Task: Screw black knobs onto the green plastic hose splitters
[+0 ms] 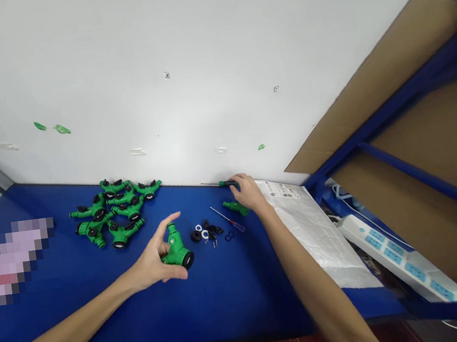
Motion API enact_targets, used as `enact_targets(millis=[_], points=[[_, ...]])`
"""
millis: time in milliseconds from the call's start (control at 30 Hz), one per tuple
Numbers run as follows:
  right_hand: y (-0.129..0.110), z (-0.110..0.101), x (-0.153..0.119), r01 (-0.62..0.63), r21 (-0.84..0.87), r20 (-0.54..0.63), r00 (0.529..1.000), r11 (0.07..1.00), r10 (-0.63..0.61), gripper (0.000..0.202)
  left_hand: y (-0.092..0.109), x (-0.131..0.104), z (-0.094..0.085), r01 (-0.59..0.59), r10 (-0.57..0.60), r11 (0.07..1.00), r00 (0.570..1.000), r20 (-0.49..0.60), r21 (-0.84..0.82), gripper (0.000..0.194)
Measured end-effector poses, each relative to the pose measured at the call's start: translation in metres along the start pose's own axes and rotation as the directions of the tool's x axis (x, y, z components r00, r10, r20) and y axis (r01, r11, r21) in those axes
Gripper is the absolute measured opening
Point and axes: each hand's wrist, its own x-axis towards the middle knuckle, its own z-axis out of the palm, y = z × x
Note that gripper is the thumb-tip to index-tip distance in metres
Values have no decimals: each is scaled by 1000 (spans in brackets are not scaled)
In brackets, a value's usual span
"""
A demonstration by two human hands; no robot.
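My left hand (153, 262) grips a green Y-shaped hose splitter (175, 248) between thumb and fingers, its black-ringed end facing the lower right. At the back edge of the table, my right hand (251, 191) has its fingers closed on the dark green handle of a screwdriver (225, 183), whose thin shaft points left. Just below that hand lies another green splitter body (236, 208). A second screwdriver (235, 224) with a clear red-and-blue handle rests nearby. Between the hands are small black fittings (210, 228), a white ring (205, 234), screws (214, 243) and black O-rings (229, 236).
Several green splitters with black valve levers (125, 235) are grouped at the back left of the blue table (228, 304). A white wall (189, 120) rises behind it. To the right are a silvery padded mailer (316, 243), a power strip (401, 258) and a blue frame (425, 180).
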Motion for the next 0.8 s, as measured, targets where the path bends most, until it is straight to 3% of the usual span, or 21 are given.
enact_targets(millis=[167, 300, 400, 467, 567, 600, 667, 733, 800], points=[[-6, 9, 33, 29, -96, 115, 993, 995, -18, 27, 4, 1, 1, 48, -46, 998, 998, -53, 37, 110], [-5, 11, 30, 34, -68, 98, 995, 997, -27, 21, 6, 1, 0, 35, -30, 998, 996, -89, 60, 111], [-5, 3, 18, 51, 51, 56, 997, 997, -53, 17, 6, 1, -1, -29, 34, 999, 991, -126, 40, 110], [-10, -4, 2, 73, 162, 19, 997, 984, -77, 24, 5, 2, -2, -59, 62, 998, 987, -145, 22, 93], [-28, -16, -33, 114, 318, -42, 993, 941, -106, 37, 3, 5, -5, -80, 81, 997, 983, -165, 13, 54], [-35, -20, -46, 126, 381, -79, 991, 916, -104, 37, 2, 6, -6, -84, 85, 996, 982, -168, 14, 45], [-48, -31, -67, 183, 644, -147, 982, 743, -114, 27, 2, 7, -8, -81, 88, 996, 979, -183, 42, 37], [-58, -42, -82, 211, 766, -113, 974, 607, -195, 16, 3, 7, -10, -58, 78, 993, 976, -205, 104, 34], [-63, -52, -91, 163, 843, -57, 974, 512, -217, 13, 6, 7, -10, -35, 82, 982, 964, -253, 183, 28]])
